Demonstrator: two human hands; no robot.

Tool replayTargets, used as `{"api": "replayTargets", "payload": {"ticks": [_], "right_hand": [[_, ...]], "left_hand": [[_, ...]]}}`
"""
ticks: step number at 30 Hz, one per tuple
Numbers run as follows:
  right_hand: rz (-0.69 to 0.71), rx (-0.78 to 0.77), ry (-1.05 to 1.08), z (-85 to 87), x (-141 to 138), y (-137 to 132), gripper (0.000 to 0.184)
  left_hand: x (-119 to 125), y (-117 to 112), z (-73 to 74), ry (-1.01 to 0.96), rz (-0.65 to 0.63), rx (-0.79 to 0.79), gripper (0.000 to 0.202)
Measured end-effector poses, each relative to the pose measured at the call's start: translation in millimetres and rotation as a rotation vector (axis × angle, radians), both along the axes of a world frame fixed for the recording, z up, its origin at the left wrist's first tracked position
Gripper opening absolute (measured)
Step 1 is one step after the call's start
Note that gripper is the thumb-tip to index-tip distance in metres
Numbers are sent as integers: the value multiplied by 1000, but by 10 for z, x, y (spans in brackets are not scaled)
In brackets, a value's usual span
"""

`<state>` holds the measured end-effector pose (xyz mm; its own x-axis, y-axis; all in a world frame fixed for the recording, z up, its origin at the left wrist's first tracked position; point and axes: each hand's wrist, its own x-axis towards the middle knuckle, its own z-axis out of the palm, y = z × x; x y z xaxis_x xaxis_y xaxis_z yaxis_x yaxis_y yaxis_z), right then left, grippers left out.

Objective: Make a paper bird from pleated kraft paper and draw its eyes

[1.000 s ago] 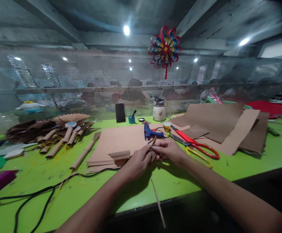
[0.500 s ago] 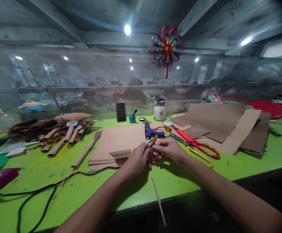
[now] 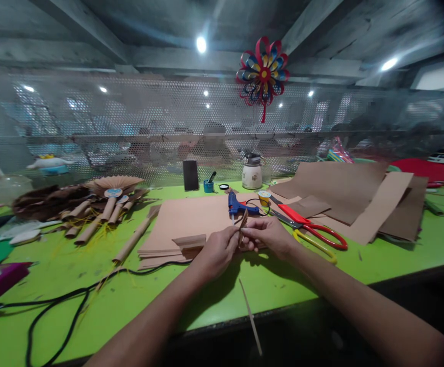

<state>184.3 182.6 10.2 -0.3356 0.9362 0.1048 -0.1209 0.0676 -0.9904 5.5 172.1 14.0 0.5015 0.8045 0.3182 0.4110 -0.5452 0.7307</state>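
Brown paper strip (image 3: 244, 218) has tipped slightly more upright since the earlier frame; hands nearly unmoved. Long axis toward roughly 12 o'clock, free end up, nearest the glue gun (image 3: 240, 206). Left hand (image 3: 218, 251) and right hand (image 3: 274, 237): fingers (image 3: 251, 233) pinched closed on strip, between them; its lower end hidden. Blue jar (image 3: 208, 187), 11 o'clock: dark stick inside. Yellow cup (image 3: 263, 200), 1 o'clock: contents unclear. Purple box (image 3: 5, 283), near 9 o'clock, cut off.

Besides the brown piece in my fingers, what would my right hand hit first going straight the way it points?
Probably your left hand, which sits just left of your right hand at the same brown piece; the exact depth between them is hard to judge.
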Motion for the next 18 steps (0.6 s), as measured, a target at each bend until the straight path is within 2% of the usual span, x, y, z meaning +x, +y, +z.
{"api": "replayTargets", "payload": {"ticks": [4,9,13,18], "right_hand": [[-14,15,-7,-34,9,19,32],[-57,79,-22,-9,4,3,34],[-112,97,-68,35,-17,-11,37],[-114,110,-33,78,-1,-21,29]], "left_hand": [[20,-45,12,153,37,126,30],[33,-54,-10,252,79,182,30],[16,-25,-38,199,58,148,29],[21,7,-46,-23,6,-5,28]]}}
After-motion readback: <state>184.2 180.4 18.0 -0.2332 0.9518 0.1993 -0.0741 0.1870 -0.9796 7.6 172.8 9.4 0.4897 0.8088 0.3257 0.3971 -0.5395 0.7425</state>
